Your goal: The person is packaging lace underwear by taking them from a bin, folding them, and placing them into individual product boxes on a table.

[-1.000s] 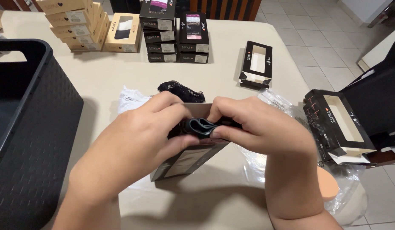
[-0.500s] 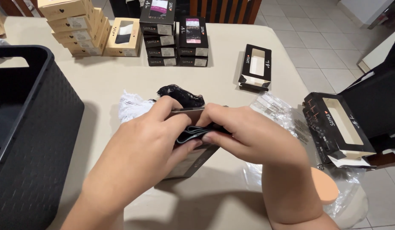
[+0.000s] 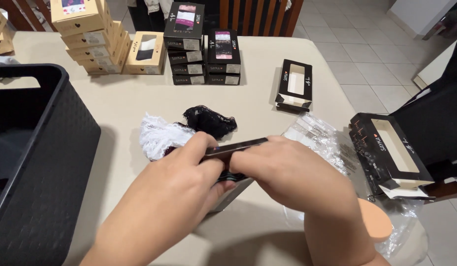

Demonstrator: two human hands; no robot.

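Pinching a small dark box (image 3: 233, 152) between them, the left hand (image 3: 181, 184) and right hand (image 3: 287, 170) press its flap over the beige table (image 3: 120, 106). Just behind lie white lace (image 3: 159, 135) and black lace (image 3: 210, 119); a black basket (image 3: 38, 162) stands left.

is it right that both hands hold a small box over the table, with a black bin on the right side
Not quite: the black bin stands on the left side, not the right, as the head view shows. The rest holds: the left hand and right hand both hold a small box over the table.
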